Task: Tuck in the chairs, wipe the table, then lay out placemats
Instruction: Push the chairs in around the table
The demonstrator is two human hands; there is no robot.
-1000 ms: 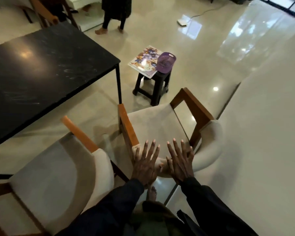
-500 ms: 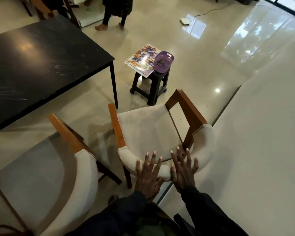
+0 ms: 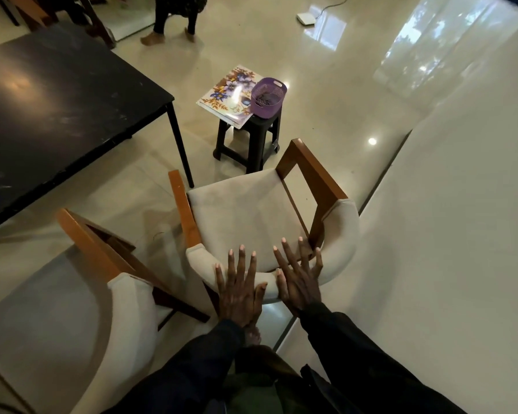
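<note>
Two hands — the left hand (image 3: 240, 291) and the right hand (image 3: 298, 282) — lay flat with fingers straight and spread on the padded back of the chair (image 3: 243, 216). It stood just off the black table (image 3: 57, 103) corner, near a stool (image 3: 251, 135).

1 black rectangular stone-topped table (image 3: 57, 109) on thin metal legs.

2 armchairs with orange-brown wooden arms and cream upholstered seats and backs stand off the table's near side: the corner armchair (image 3: 240, 216) by its leg and the side armchair (image 3: 57, 324) further along.

2 bare hands on the corner armchair's back: left hand (image 3: 241, 294), right hand (image 3: 299, 282).

Beyond the table's corner:
- 1 black plastic stool (image 3: 251, 138)
- 1 purple perforated plastic basket (image 3: 268, 97)
- glossy floral rectangular placemats (image 3: 228, 94), stacked, number unclear

Past the table's far side:
- dark wooden chair frames (image 3: 97, 25), cut off, number unclear
- 1 other person (image 3: 174, 13), 2 legs showing
- 1 flat white box (image 3: 305, 18) with 1 cable (image 3: 332, 6)
</note>
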